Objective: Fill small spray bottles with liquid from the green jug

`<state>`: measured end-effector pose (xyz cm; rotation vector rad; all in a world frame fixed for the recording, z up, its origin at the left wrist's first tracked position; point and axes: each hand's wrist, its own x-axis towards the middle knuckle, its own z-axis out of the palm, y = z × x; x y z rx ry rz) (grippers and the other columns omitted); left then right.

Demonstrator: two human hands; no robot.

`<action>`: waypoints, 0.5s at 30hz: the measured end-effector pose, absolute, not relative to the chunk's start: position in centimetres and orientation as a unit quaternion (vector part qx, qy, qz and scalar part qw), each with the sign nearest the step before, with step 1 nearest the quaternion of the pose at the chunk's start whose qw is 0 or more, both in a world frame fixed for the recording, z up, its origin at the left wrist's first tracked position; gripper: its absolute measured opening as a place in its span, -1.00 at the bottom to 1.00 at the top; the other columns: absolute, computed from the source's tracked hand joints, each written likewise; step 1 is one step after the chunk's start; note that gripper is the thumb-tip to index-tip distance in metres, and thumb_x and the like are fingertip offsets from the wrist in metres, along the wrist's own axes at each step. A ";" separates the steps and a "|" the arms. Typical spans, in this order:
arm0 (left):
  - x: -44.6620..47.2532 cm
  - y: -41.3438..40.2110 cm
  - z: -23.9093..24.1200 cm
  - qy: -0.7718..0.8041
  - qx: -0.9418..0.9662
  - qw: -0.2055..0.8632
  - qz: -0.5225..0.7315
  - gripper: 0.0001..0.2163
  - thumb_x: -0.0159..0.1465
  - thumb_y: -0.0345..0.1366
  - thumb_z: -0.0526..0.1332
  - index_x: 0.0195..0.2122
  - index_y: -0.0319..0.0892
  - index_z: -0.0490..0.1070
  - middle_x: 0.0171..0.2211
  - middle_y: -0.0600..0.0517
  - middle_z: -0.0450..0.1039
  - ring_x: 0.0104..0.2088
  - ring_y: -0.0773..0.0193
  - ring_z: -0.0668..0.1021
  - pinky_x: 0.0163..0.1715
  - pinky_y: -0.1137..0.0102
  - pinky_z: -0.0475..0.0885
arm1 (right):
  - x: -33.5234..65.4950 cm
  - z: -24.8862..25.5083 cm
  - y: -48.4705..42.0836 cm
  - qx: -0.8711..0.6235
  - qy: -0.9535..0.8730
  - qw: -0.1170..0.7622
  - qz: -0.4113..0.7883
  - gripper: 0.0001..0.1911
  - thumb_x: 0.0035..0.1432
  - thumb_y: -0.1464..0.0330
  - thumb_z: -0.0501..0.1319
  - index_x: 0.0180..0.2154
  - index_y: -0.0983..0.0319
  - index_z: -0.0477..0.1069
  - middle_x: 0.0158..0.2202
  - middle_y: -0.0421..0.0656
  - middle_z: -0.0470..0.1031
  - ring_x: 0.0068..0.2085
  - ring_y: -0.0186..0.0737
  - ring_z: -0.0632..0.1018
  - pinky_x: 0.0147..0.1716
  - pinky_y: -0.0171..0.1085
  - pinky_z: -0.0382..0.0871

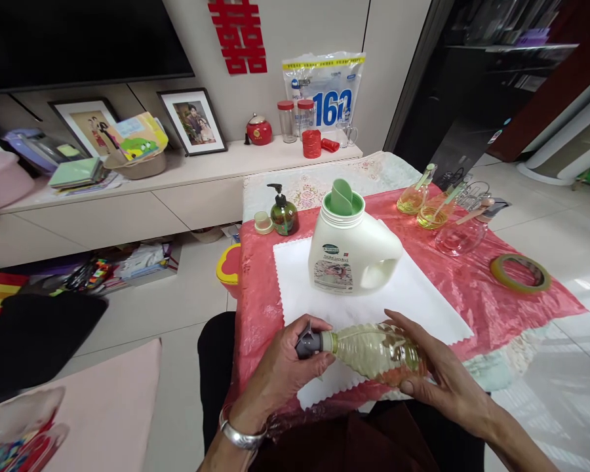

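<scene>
A clear plastic bottle (pixel 373 351) of pale yellow liquid lies sideways over the table's near edge, held in both hands. My left hand (pixel 288 367) pinches its grey cap (pixel 308 342). My right hand (pixel 437 373) wraps round the bottle's body from the right. Just behind stands a white detergent jug (pixel 349 252) with a green funnel-like spout in its mouth, on a white cloth (pixel 413 298). A silver bracelet sits on my left wrist.
The red tablecloth (pixel 472 275) carries a green pump bottle (pixel 284 213), a small lid (pixel 263 223), three glass vessels with yellowish liquid (pixel 432 210) and a tape roll (pixel 520 273). A shelf with framed photos runs along the wall at left.
</scene>
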<state>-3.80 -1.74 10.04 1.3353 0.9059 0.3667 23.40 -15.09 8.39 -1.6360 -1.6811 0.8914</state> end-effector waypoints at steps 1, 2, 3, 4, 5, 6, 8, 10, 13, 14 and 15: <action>-3.7 -1.8 10.1 0.400 0.591 0.681 0.164 -0.65 0.11 -0.16 0.40 -0.13 -0.17 0.43 -0.50 0.21 0.23 -0.52 0.45 0.29 -0.49 0.50 0.25 | 23.3 8.4 -15.1 -0.618 -0.618 0.318 0.367 -0.23 0.29 -0.01 0.16 0.40 -0.09 -0.11 0.32 -0.10 0.18 0.27 0.01 0.33 0.17 -0.03 0.37; -3.7 -1.8 10.1 0.397 0.588 0.686 0.164 -0.63 0.08 -0.16 0.42 -0.14 -0.18 0.43 -0.50 0.21 0.25 -0.51 0.45 0.30 -0.50 0.50 0.25 | 23.2 8.4 -15.1 -0.616 -0.596 0.327 0.397 -0.26 0.31 -0.03 0.12 0.40 -0.11 -0.10 0.33 -0.11 0.17 0.29 0.03 0.30 0.21 0.02 0.31; -3.6 -1.9 10.1 0.394 0.587 0.689 0.163 -0.62 0.06 -0.15 0.44 -0.16 -0.19 0.44 -0.50 0.20 0.26 -0.51 0.45 0.30 -0.50 0.51 0.24 | 23.1 8.3 -15.1 -0.616 -0.572 0.339 0.422 -0.29 0.33 -0.05 0.07 0.40 -0.12 -0.10 0.33 -0.11 0.15 0.31 0.04 0.26 0.24 0.08 0.24; -3.5 -1.9 10.1 0.392 0.587 0.690 0.161 -0.62 0.03 -0.15 0.45 -0.19 -0.19 0.44 -0.50 0.20 0.27 -0.51 0.45 0.30 -0.51 0.51 0.23 | 22.9 8.2 -15.0 -0.619 -0.544 0.351 0.444 -0.30 0.34 -0.07 0.02 0.40 -0.12 -0.10 0.33 -0.11 0.14 0.32 0.05 0.24 0.28 0.13 0.16; -3.4 -2.0 10.1 0.392 0.587 0.691 0.159 -0.62 0.02 -0.15 0.46 -0.20 -0.20 0.45 -0.50 0.20 0.28 -0.51 0.45 0.29 -0.52 0.51 0.21 | 22.8 8.1 -15.0 -0.626 -0.513 0.362 0.463 -0.31 0.35 -0.08 -0.03 0.41 -0.12 -0.11 0.33 -0.10 0.14 0.33 0.05 0.21 0.30 0.17 0.09; -3.3 -2.0 10.1 0.395 0.587 0.689 0.158 -0.64 0.02 -0.17 0.45 -0.21 -0.20 0.46 -0.50 0.19 0.28 -0.51 0.45 0.28 -0.52 0.51 0.21 | 22.7 7.9 -15.0 -0.630 -0.483 0.372 0.481 -0.31 0.36 -0.10 -0.07 0.41 -0.11 -0.13 0.33 -0.09 0.13 0.33 0.05 0.20 0.32 0.19 0.03; -3.2 -2.1 10.1 0.408 0.585 0.683 0.157 -0.67 0.01 -0.21 0.43 -0.22 -0.20 0.46 -0.51 0.19 0.28 -0.52 0.45 0.27 -0.53 0.51 0.20 | 22.8 7.7 -15.0 -0.621 -0.432 0.387 0.527 -0.27 0.35 -0.13 -0.10 0.43 -0.07 -0.17 0.34 -0.07 0.09 0.36 0.05 0.15 0.33 0.18 -0.01; -3.3 -2.1 10.0 0.422 0.575 0.684 0.158 -0.68 0.02 -0.23 0.41 -0.22 -0.20 0.45 -0.53 0.20 0.27 -0.52 0.45 0.26 -0.53 0.51 0.19 | 23.0 7.8 -15.2 -0.580 -0.401 0.390 0.592 -0.19 0.32 -0.13 0.00 0.44 -0.07 -0.24 0.38 -0.07 0.01 0.38 0.04 0.10 0.35 0.11 0.00; -3.4 -2.1 9.8 0.424 0.559 0.694 0.162 -0.69 0.03 -0.22 0.40 -0.23 -0.21 0.44 -0.54 0.21 0.25 -0.52 0.45 0.25 -0.54 0.51 0.18 | 23.3 8.4 -15.4 -0.525 -0.380 0.373 0.664 -0.08 0.26 -0.01 0.20 0.43 -0.15 -0.31 0.40 -0.15 -0.09 0.37 -0.02 0.13 0.34 -0.02 0.07; -3.4 -2.1 9.8 0.422 0.556 0.697 0.164 -0.70 0.03 -0.22 0.40 -0.24 -0.21 0.44 -0.53 0.21 0.26 -0.52 0.45 0.25 -0.53 0.51 0.18 | 23.3 8.6 -15.4 -0.519 -0.376 0.369 0.673 -0.07 0.25 0.03 0.23 0.43 -0.17 -0.32 0.38 -0.16 -0.04 0.33 -0.07 0.21 0.31 -0.06 0.14; -3.4 -2.1 9.7 0.421 0.553 0.699 0.167 -0.70 0.03 -0.22 0.40 -0.25 -0.21 0.44 -0.53 0.21 0.26 -0.52 0.45 0.26 -0.53 0.51 0.18 | 23.2 8.7 -15.4 -0.519 -0.373 0.369 0.675 -0.08 0.27 0.05 0.22 0.42 -0.18 -0.34 0.33 -0.14 0.06 0.24 -0.11 0.33 0.24 -0.09 0.25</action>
